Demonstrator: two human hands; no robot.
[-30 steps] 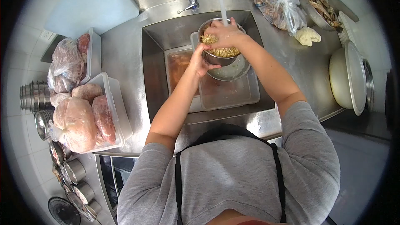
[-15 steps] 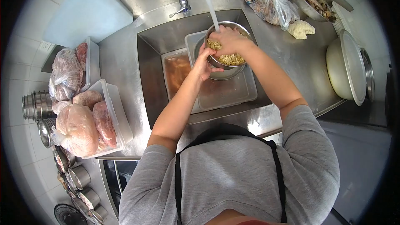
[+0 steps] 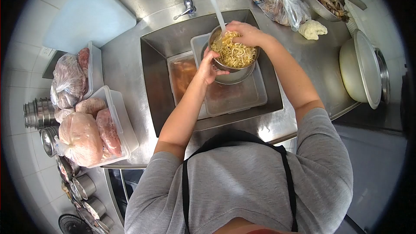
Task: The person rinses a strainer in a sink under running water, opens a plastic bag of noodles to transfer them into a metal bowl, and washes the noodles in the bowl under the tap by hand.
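Note:
A steel bowl (image 3: 229, 68) full of bean sprouts (image 3: 236, 53) is held above the sink, under water running from the tap. My left hand (image 3: 209, 70) grips its left side, thumb over the rim and fingers beneath. At the far right of the bowl, my right hand (image 3: 246, 34) has its fingers curled in among the sprouts; the fingertips are partly hidden. Below the bowl, another round bowl (image 3: 242, 79) sits on a clear plastic container (image 3: 234, 104) inside the sink (image 3: 160, 91).
Plastic tubs (image 3: 125, 134) with bagged meat (image 3: 80, 136) stand on the left counter. A blue cutting board (image 3: 89, 15) leans behind them. On the right are a tied plastic bag (image 3: 281, 4), a pale lump (image 3: 313, 30), a colander (image 3: 320, 4) and a large pot (image 3: 353, 71).
My right hand has drawn back from the middle of the sprouts toward the bowl's far right rim, uncovering more of them. The left hand keeps its hold on the bowl.

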